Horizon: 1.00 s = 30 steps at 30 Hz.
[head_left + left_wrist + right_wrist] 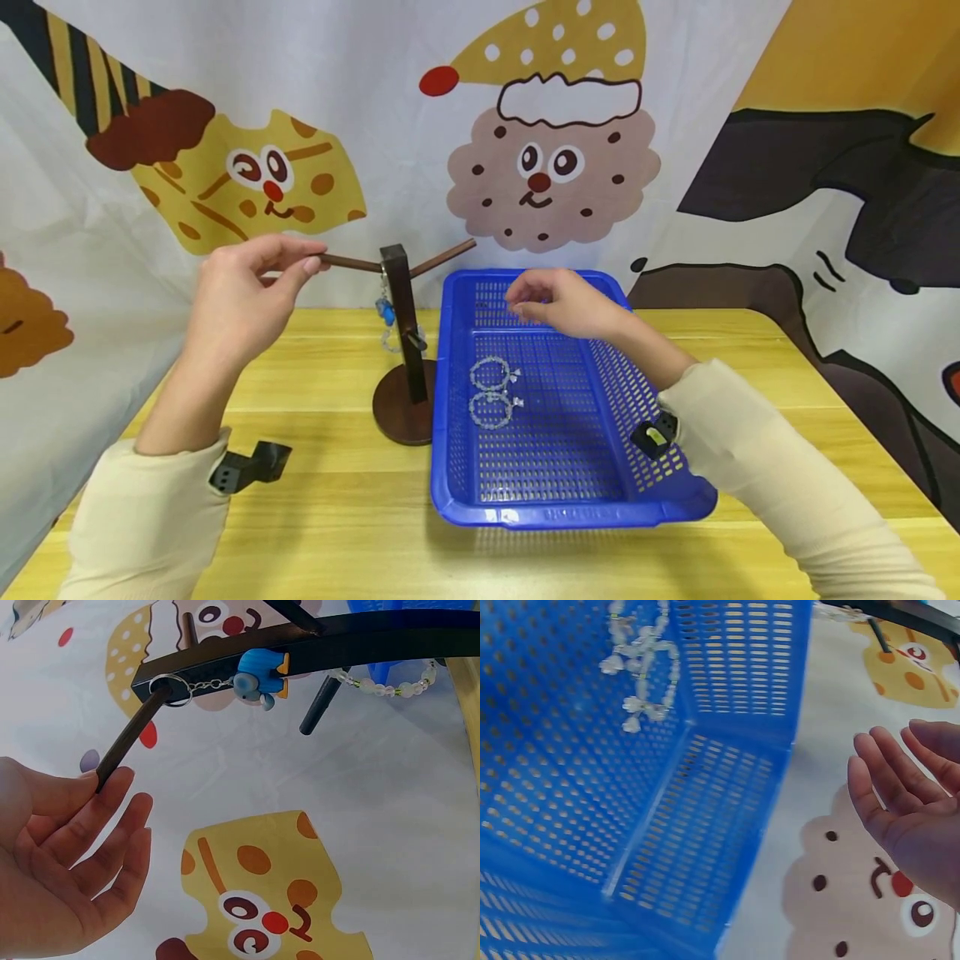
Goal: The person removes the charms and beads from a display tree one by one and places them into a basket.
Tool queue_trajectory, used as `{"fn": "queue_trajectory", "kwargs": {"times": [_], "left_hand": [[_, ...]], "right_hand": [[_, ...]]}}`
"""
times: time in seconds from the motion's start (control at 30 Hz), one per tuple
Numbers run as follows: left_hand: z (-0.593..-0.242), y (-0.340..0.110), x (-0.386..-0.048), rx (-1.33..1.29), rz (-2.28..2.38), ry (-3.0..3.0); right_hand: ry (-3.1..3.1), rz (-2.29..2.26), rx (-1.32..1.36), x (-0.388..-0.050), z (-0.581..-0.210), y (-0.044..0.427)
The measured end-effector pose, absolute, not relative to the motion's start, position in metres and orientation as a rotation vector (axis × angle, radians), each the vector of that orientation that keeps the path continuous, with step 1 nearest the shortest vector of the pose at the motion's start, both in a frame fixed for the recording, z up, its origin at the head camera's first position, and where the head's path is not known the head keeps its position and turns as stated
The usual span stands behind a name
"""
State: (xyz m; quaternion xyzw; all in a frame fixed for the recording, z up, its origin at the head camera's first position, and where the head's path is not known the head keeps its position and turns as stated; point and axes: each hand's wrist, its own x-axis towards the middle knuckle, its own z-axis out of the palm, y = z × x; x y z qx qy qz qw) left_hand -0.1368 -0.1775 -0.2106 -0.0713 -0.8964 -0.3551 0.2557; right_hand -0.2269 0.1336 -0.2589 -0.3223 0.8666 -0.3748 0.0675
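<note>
While two cream sleeves (150, 517) reach forward, a blue mesh basket (570, 515) stands at 1 o'clock, 12 being straight ahead of the person. On its floor, at 12 o'clock, lie two clear-beaded bracelets (491, 392) with pale charms, touching each other; they look light and limp, perhaps slippery, best lifted by the beads rather than the charms.

Between 11 and 12, just beside the basket, stands a dark wooden stand (407, 333) on a round foot. From it hangs a keychain (259, 671) with a blue figure, its metal ring looped around a peg (124, 742) close against the post. The keychain is probably light, its figure smooth and firm, its chain loose; the ring seems the surest hold. Another beaded loop (386, 690) hangs lower.

Near 11, the left hand (251, 292) pinches that slim, stiff-looking peg at its tip between thumb and fingers. Between 12 and 1, the right hand (566, 304) hovers over the basket's far end, fingers loosely curved, holding nothing.

Beneath is a yellow wood-grain table (337, 517). Beyond hangs white cloth (405, 125), printed with a cheese (247, 167) at 11 and a cookie (551, 183) past 12.
</note>
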Motion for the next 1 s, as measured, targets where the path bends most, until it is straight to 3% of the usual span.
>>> {"fn": "queue_trajectory", "kwargs": {"times": [0.53,1.0], "left_hand": [[-0.21,-0.177,-0.137,-0.195,-0.954,-2.428],[-0.212,-0.178,-0.138,-0.237,-0.992,-2.418]], "right_hand": [[2.69,-1.174,-1.186,-0.225,-0.216,0.113],[2.711,-1.148,-1.176,-0.223,-0.214,0.099]]}}
